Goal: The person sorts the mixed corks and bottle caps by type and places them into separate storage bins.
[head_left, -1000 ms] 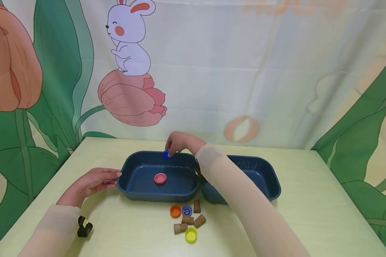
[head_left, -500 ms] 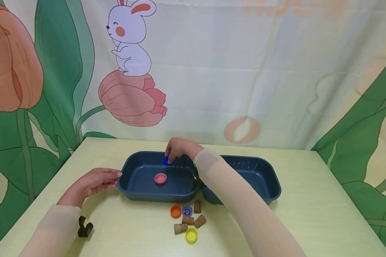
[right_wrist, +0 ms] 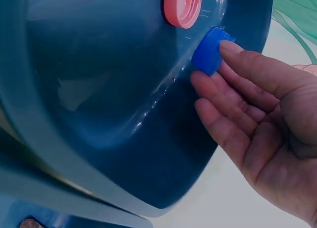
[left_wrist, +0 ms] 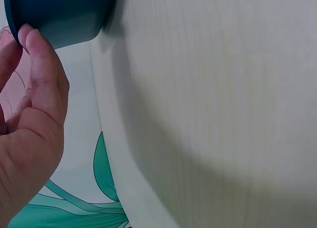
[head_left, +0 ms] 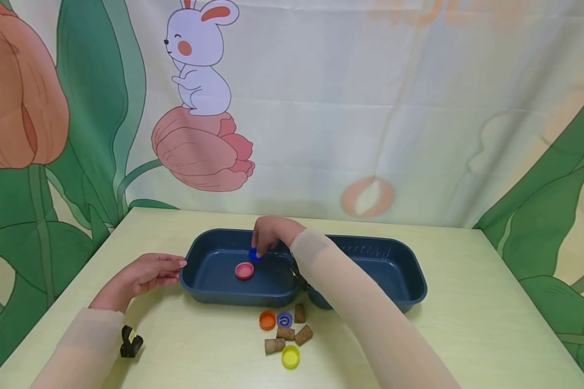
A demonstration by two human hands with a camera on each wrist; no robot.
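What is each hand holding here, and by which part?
Right hand pinches the blue bottle cap by its rim. Left hand only touches the left tray end.

The head camera is looking forward and down over the whole bench (head_left: pixel 467 302) toward the backdrop. The left wrist camera is sitting close beside the left tray (left_wrist: pixel 59 15), facing its outer corner. The right wrist camera is peering closely into that same tray (right_wrist: pixel 99 89).

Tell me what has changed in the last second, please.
The right hand carried the blue cap from the far rim of the left tray down inside it, close beside the pink cap, still gripping it. The left hand stayed at the tray's left end; the caps and corks in front did not move.
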